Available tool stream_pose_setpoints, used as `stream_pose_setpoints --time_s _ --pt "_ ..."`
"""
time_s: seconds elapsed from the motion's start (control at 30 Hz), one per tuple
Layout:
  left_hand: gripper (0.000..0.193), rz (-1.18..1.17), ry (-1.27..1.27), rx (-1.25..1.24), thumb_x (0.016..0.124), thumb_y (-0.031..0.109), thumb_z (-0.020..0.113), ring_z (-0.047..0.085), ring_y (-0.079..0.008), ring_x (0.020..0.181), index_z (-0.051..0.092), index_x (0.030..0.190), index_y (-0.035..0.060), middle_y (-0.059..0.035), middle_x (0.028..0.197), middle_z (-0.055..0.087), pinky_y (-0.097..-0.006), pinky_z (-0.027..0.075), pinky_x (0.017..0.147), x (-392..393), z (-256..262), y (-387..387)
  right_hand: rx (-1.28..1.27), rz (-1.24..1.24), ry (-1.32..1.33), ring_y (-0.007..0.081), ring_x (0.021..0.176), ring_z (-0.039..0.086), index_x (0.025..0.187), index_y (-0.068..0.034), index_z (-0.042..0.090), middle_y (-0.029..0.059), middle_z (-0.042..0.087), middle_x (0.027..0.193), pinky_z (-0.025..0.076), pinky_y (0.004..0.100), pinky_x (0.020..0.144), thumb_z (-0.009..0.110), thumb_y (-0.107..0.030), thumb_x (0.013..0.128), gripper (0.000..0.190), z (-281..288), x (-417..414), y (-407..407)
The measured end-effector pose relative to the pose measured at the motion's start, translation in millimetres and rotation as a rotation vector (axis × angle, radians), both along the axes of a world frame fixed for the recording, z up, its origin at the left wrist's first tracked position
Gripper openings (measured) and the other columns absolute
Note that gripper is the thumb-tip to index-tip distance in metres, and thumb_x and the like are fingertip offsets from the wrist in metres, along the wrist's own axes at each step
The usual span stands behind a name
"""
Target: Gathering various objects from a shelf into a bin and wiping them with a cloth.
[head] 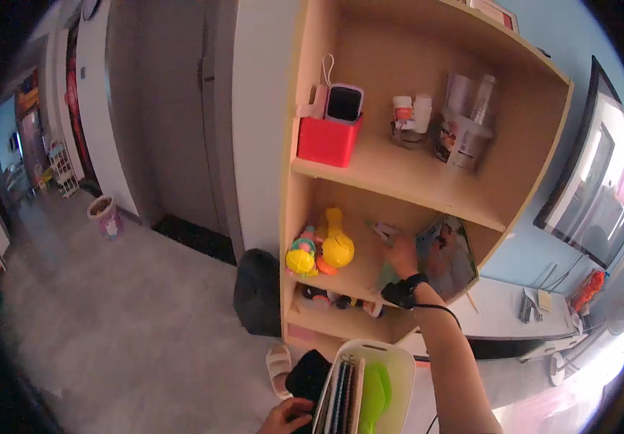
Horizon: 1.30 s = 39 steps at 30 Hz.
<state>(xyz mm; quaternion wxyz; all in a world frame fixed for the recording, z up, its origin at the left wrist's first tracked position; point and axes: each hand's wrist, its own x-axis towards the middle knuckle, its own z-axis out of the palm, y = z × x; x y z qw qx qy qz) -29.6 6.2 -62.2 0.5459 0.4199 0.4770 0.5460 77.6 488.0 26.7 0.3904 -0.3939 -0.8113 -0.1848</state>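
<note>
My right hand [402, 255], with a black band on the wrist, reaches onto the middle shelf of a wooden shelf unit. Its fingers are at a small light-coloured item [384, 231]; whether they grip it cannot be told. A picture book or magazine [445, 255] leans just right of the hand. Yellow plastic toys [337, 247] stand on the shelf's left. Low in view, my left hand [289, 416] is at the left side of a white plastic bin [407, 374], its grip unclear. Notebooks [342, 399] and a bright green plastic object [375, 396] are in the bin.
A red box [329, 140], small bottles [412, 113] and a clear tub [461, 138] occupy the upper shelf. Shoes [339, 301] lie on the lower shelf. A black bag [258, 293] and a sandal [279, 371] are on the floor; a white desk [507, 309] stands at right.
</note>
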Motion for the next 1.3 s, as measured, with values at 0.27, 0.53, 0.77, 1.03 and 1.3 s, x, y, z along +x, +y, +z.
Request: stream_pose_setpoints --time_s 0.27,0.53,0.77,1.03,1.3 --pt "0.027 0.184 -0.007 -0.113 0.089 0.013 0.06 0.059 -0.0195 0.095 0.056 0.114 0.0048 -0.0087 0.105 0.06 -0.0325 0.048 0.084 -6.1 -19.5 -11.1 -0.48 -0.144 0.035 0.0366 0.093 0.059 0.09 0.005 0.066 0.0245 0.062 0.097 0.046 0.0435 0.083 0.059 -0.04 0.079 0.046 30.9 -27.3 -30.8" --pt "0.021 0.208 0.072 -0.064 0.092 0.012 0.056 0.058 -0.0152 0.092 0.056 0.112 0.0054 -0.0056 0.102 0.059 -0.0281 0.047 0.08 -6.5 -30.2 -4.3 -0.466 -0.159 -0.001 0.0359 0.089 0.061 0.084 0.003 0.068 0.0235 0.064 0.09 0.047 0.0437 0.082 0.06 -0.033 0.077 0.038 1.3 -17.7 2.3" --pt "0.024 0.268 0.279 0.047 0.091 0.014 0.057 0.057 -0.0122 0.096 0.057 0.115 0.0076 -0.0071 0.11 0.059 -0.0241 0.046 0.08 -23.1 -7.5 -1.3 -0.435 -0.079 0.129 0.0325 0.076 0.063 0.091 0.004 0.064 0.0173 0.065 0.079 0.049 0.0409 0.074 0.067 -0.028 0.075 0.036 30.3 -11.2 -48.7" --pt "0.023 0.372 -0.128 0.039 0.091 0.014 0.058 0.058 -0.011 0.084 0.055 0.11 0.0012 -0.0057 0.095 0.061 -0.0249 0.049 0.075 -32.8 79.5 26.2 -1.192 0.495 0.519 0.0096 0.066 0.056 0.087 0.004 0.062 0.0043 0.06 0.071 0.047 0.0276 0.06 0.064 -0.02 0.08 0.025 98.4 59.4 -218.1" --pt "0.023 0.187 -0.242 0.23 0.096 0.022 0.049 0.056 -0.0093 0.078 0.051 0.111 0.0042 -0.003 0.096 0.056 -0.0236 0.047 0.069 19.7 140.4 56.2 -1.244 0.721 0.203 0.0097 0.07 0.055 0.088 -0.001 0.064 0.003 0.062 0.074 0.046 0.0269 0.065 0.068 -0.02 0.079 0.021 93.5 86.9 -340.6"
